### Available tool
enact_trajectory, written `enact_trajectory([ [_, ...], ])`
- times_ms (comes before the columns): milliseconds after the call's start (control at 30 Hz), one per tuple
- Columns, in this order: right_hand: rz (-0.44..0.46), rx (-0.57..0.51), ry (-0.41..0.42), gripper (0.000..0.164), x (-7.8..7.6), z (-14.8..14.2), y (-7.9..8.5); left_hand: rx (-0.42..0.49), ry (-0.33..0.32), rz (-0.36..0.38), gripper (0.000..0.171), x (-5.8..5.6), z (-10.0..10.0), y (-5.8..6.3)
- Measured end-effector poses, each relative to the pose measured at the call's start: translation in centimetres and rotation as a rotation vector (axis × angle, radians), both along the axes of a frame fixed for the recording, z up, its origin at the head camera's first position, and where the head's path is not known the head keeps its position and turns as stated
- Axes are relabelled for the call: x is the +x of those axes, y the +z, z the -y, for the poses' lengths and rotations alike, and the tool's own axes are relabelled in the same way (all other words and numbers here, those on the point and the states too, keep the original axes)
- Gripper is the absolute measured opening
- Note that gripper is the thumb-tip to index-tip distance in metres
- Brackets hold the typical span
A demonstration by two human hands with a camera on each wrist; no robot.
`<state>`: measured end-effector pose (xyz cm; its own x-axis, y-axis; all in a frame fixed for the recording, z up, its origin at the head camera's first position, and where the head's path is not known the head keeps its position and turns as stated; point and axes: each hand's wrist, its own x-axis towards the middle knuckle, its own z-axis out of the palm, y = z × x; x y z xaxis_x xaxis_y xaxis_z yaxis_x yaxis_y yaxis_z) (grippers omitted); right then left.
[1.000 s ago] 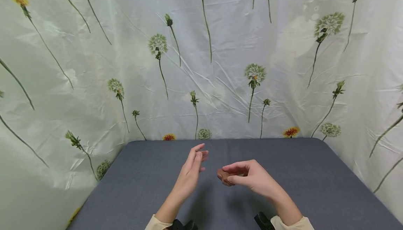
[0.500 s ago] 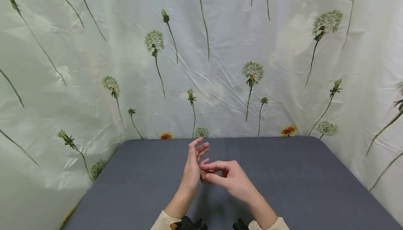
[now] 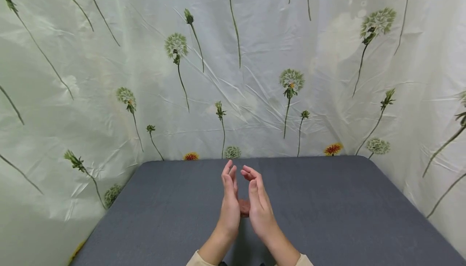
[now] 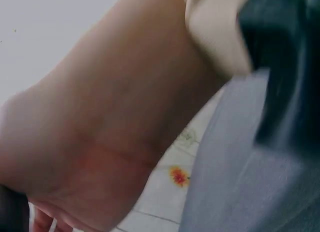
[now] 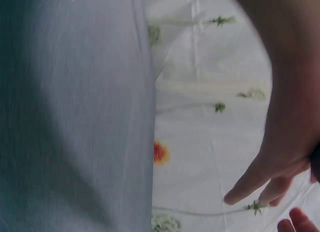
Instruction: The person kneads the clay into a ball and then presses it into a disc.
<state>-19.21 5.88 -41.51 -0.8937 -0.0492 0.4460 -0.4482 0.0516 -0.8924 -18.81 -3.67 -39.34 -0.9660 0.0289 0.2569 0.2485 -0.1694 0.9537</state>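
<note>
A reddish-brown lump (image 3: 244,208), like modelling clay, sits between the heels of the two palms in the head view, above the table. My left hand (image 3: 230,207) stands on its left side with fingers extended upward. My right hand (image 3: 259,209) faces it from the right, its fingers also extended and slightly bent at the tips. The palms hide the sides of the lump. In the left wrist view the left hand (image 4: 100,162) shows mostly its wrist and palm heel. The right wrist view has the right hand (image 5: 285,157) at its right edge.
A table under a dark grey cloth (image 3: 174,205) lies beneath the hands. Behind and beside it hangs a pale curtain (image 3: 255,108) printed with dandelions. Light sleeves (image 3: 200,260) cover the forearms at the bottom.
The right hand has moved left with the lump to the left palm, let go of its fingertip pinch, and turned upright. Both palms now face each other around the lump.
</note>
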Motion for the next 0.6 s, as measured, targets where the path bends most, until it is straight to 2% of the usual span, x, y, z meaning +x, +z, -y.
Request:
enact_trajectory([
  [100,-0.036,0.017,-0.008,0.046,-0.4,-0.2,-0.5,-0.029,-0.034,-0.017,0.064,0.4,-0.1,0.0],
  [233,-0.008,-0.007,0.054,0.051,-0.2,0.4,-1.4,-0.091,-0.023,-0.099,0.063,0.4,-0.2,0.2],
  [333,-0.004,-0.05,0.088,0.053,0.4,1.1,-1.4,-0.108,-0.012,-0.124,0.063,0.1,-0.3,-0.4],
  [400,-0.05,-0.055,0.079,0.053,1.0,1.2,-0.8,-0.086,-0.06,-0.094,0.064,0.1,-0.5,-0.9],
  [500,-0.103,-0.053,0.052,0.054,1.2,0.5,0.5,-0.054,-0.165,-0.044,0.066,0.8,-1.1,-1.2],
  [600,-0.087,-0.055,0.056,0.058,0.5,-0.9,1.2,-0.068,-0.269,-0.024,0.067,2.0,-1.5,-0.6],
])
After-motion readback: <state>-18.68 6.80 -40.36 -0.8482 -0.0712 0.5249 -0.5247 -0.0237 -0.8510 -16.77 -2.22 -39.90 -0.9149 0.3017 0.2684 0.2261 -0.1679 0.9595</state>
